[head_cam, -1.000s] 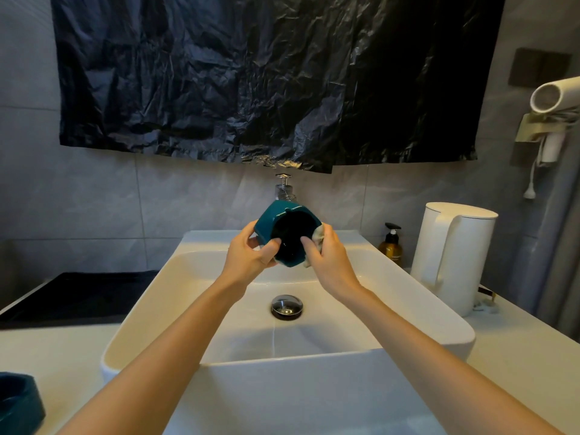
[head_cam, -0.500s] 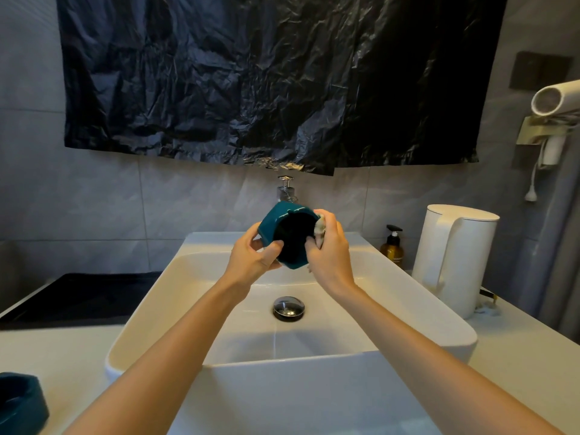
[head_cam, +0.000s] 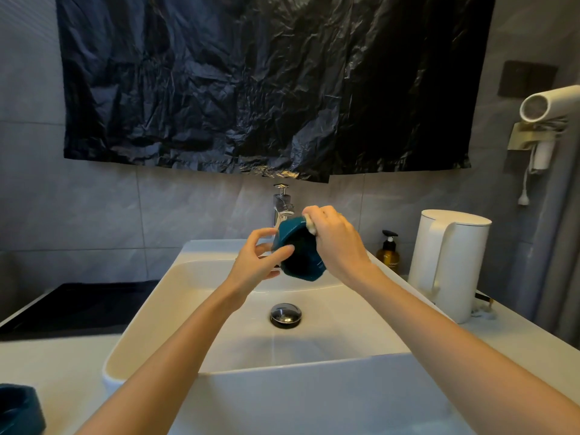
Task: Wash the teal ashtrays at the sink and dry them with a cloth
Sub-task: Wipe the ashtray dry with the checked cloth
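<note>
Tilting toward the viewer, a teal ashtray is held above the white sink, in front of the chrome tap and higher than the drain plug. Its dark hollow is turned toward the camera. It is gripped at its left edge by the left hand, whose thumb is laid over the rim while the lower fingers are curled beneath; the index finger is lifted clear of it. The right hand is wrapped over the upper right side, its fingers closed on a pale cloth that is pressed against the ashtray's top edge; only a small bit of the cloth is seen beside the knuckles. A second teal ashtray is set on the pale worktop at the lower left, partly cut off by the frame edge. Right of the sink a white kettle is stood on the worktop, with an amber pump bottle just beside it. A crumpled black plastic sheet is hung on the grey tiled wall above the tap, and a white hair dryer is mounted at the far right.
</note>
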